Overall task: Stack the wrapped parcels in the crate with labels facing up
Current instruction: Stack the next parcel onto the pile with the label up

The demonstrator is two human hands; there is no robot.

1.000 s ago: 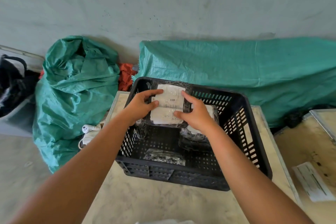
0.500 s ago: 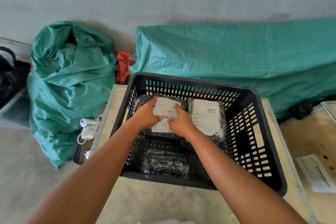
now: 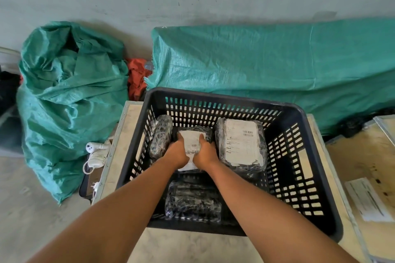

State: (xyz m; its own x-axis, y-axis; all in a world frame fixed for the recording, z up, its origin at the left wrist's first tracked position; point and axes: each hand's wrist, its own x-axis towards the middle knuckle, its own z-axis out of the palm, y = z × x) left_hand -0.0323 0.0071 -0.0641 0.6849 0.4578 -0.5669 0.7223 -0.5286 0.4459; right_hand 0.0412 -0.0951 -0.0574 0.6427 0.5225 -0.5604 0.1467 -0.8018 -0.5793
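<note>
Fingers of both hands curl over the long edges of the labelled parcel (image 3: 190, 143), the left hand (image 3: 176, 154) on its left side and the right hand (image 3: 204, 153) on its right, pinching it between them with the white label up. The grip from both sides probably keeps the label level as the parcel goes down onto the floor of the black crate (image 3: 299, 113), about midway along its far wall.

Just left of it a dark wrapped roll (image 3: 160, 135) leans against the crate's left wall, with no label showing. Just right lies a larger labelled parcel (image 3: 241, 142), label up. The slot between these two is narrow, so the knuckles have little side room. A label-less dark parcel (image 3: 193, 200) lies by the near wall.

Open floor remains along the crate's right wall and near right corner. The crate stands on a pale wooden bench (image 3: 192, 245).
</note>
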